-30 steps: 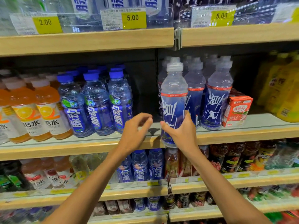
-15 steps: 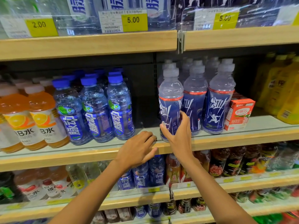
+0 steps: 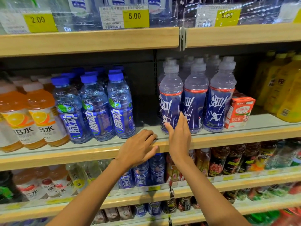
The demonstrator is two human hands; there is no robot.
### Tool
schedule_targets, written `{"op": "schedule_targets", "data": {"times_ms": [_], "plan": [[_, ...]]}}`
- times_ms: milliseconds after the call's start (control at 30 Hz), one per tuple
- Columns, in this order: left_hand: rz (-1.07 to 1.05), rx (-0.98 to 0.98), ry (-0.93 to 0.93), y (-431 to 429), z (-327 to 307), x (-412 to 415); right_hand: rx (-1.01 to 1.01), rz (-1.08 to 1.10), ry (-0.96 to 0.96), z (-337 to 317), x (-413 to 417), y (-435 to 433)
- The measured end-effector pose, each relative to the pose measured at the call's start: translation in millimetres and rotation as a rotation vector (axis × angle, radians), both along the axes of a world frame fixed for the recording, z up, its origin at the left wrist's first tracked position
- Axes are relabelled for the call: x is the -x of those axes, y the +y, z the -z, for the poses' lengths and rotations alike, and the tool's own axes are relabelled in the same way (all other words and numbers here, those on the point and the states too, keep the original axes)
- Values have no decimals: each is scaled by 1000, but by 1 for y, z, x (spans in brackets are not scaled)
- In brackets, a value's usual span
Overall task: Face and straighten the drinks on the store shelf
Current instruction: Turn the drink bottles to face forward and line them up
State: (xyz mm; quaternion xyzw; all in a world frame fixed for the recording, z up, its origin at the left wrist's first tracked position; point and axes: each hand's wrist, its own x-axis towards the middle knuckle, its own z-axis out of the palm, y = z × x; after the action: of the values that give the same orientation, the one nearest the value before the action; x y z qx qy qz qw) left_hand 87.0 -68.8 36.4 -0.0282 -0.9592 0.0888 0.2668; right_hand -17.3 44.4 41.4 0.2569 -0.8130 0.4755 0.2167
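A grey-capped bottle with a dark blue label point(image 3: 171, 95) stands upright at the left end of a front row of three like it, on the middle shelf point(image 3: 236, 136). My right hand point(image 3: 178, 137) has its thumb and fingers around this bottle's lower part. Left of it, my left hand point(image 3: 138, 147) rests palm down on the shelf's wooden front edge, holding nothing. Further left, blue-capped bottles point(image 3: 96, 108) stand in rows with labels facing out. An empty gap of shelf lies between the two groups.
Orange drink bottles point(image 3: 44, 115) fill the shelf's left end. A red and white carton point(image 3: 239, 111) and yellow bottles point(image 3: 286, 88) stand to the right. The upper shelf point(image 3: 97, 39) with price tags hangs close above the caps. Lower shelves hold more drinks.
The grey-capped bottle was held raised and forward; my right hand has set it down and back into line with its row. My left hand dropped from mid-air onto the shelf edge.
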Motion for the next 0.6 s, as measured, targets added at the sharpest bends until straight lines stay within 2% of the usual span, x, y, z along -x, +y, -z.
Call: {"op": "schedule_targets", "data": {"times_ms": [233, 333, 500, 600], "plan": [[14, -28, 12, 2, -1, -3, -7, -51, -58, -1, 3, 0], [24, -25, 40, 3, -1, -6, 16, -53, 9, 3, -1, 9], [9, -1, 278, -9, 9, -33, 128, -51, 194, 4, -21, 16], [-55, 47, 380, -34, 19, -63, 144, -279, 87, -6, -37, -3]]}}
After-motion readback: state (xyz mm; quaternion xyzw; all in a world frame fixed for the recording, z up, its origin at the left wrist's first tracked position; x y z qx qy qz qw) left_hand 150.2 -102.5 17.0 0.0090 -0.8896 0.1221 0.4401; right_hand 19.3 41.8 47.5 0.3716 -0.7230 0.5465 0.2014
